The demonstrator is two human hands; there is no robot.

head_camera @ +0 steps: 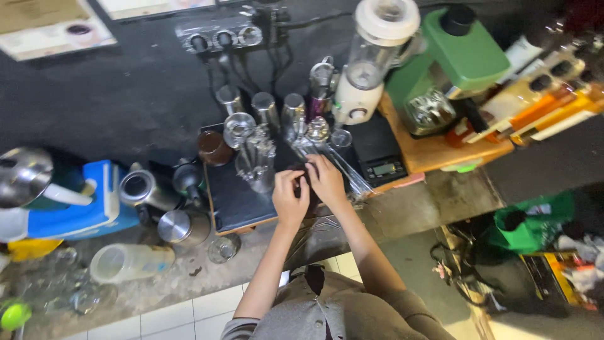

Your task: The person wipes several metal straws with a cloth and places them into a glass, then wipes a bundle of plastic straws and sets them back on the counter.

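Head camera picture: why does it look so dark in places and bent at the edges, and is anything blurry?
In the head view, light falls mostly on the counter's middle, so the steel cups and blender show glare, while the black wall behind stays dim. The wide lens bows the tiled counter edge. The left hand and right hand look slightly soft, and what they hold is too dark to tell.

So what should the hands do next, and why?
Probably lift the small dark thing clear of the mat. Both the left hand and right hand pinch it together, and metal cups and a jar of spoons crowd close.
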